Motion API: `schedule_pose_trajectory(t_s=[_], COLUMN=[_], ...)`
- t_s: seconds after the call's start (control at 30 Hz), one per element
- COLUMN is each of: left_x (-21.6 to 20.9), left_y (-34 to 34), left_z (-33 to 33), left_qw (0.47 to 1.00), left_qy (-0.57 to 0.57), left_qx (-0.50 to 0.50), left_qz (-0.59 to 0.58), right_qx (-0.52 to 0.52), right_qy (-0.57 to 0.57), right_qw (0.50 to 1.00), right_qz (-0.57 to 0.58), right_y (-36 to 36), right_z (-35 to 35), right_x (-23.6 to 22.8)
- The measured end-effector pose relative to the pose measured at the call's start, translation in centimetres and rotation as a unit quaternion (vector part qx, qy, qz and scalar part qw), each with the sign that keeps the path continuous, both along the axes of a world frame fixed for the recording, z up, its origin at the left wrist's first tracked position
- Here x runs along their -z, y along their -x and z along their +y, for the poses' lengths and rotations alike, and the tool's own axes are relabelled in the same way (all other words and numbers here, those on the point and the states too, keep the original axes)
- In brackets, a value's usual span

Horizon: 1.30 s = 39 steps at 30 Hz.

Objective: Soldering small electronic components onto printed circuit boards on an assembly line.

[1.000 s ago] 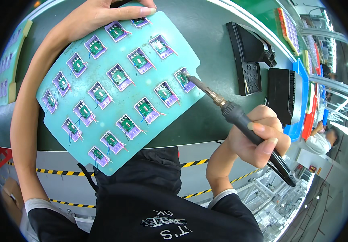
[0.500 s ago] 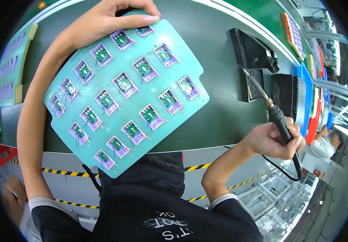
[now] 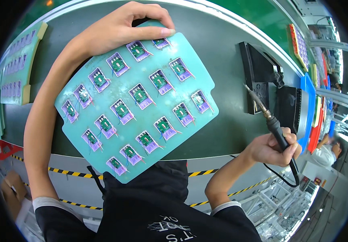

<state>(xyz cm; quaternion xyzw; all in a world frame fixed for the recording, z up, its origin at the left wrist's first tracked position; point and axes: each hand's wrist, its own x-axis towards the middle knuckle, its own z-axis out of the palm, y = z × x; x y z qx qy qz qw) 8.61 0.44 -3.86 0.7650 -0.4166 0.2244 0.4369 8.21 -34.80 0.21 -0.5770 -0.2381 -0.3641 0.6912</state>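
Observation:
My left hand (image 3: 131, 26) is closed on the far edge of a teal tray (image 3: 141, 121), its thumb lying on the upper face. The tray lies turned on the bench, its near corner reaching past the bench edge toward my body. Rows of purple housings (image 3: 124, 115) sit in its slots, each holding a small green circuit board (image 3: 140, 95) with thin red and blue wires. In my right hand (image 3: 273, 148) is a soldering iron (image 3: 278, 131), gripped by its black handle. Its metal tip points up and left, away from the tray, near a black soldering iron stand (image 3: 258, 94).
A black box-shaped unit (image 3: 293, 107) stands right of the stand, beside a blue bin (image 3: 308, 117). More trays with purple parts (image 3: 18, 64) are at the far left. The iron's cable (image 3: 281, 177) loops below my right hand. Another person (image 3: 325, 153) is at the far right.
The tray, bench and stand all appear slightly lower and farther right in the picture. Both hands keep their holds, and the iron stays in the air beside the stand.

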Motion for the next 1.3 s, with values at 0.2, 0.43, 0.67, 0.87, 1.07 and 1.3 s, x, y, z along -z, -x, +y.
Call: schedule_pose_trajectory(t_s=[0.2,0.43,0.67,0.87,1.07,1.3], left_x=[-0.1,-0.9,-2.3,-4.2,-4.1,-3.8], left_y=[-0.3,1.2,3.9,5.0,5.6,5.5], left_z=[0.1,0.1,1.2,0.2,0.6,1.0], left_qw=[0.989,0.992,0.974,0.935,0.931,0.949], left_qy=[0.075,0.069,0.116,0.013,0.021,0.013], left_qx=[0.126,0.083,0.082,-0.081,-0.090,-0.092], left_qz=[-0.013,0.065,0.179,0.346,0.354,0.300], right_qx=[0.019,0.022,0.039,0.085,0.090,0.154], right_qy=[0.020,0.035,0.034,0.053,0.072,0.100], right_qw=[1.000,0.999,0.999,0.995,0.993,0.981], right_qz=[-0.001,-0.007,0.002,-0.015,-0.022,-0.064], right_y=[-0.4,-0.3,0.1,0.9,1.0,0.5], right_z=[0.0,0.3,2.1,2.0,2.2,1.8], right_x=[0.3,0.4,0.4,0.1,0.1,0.1])
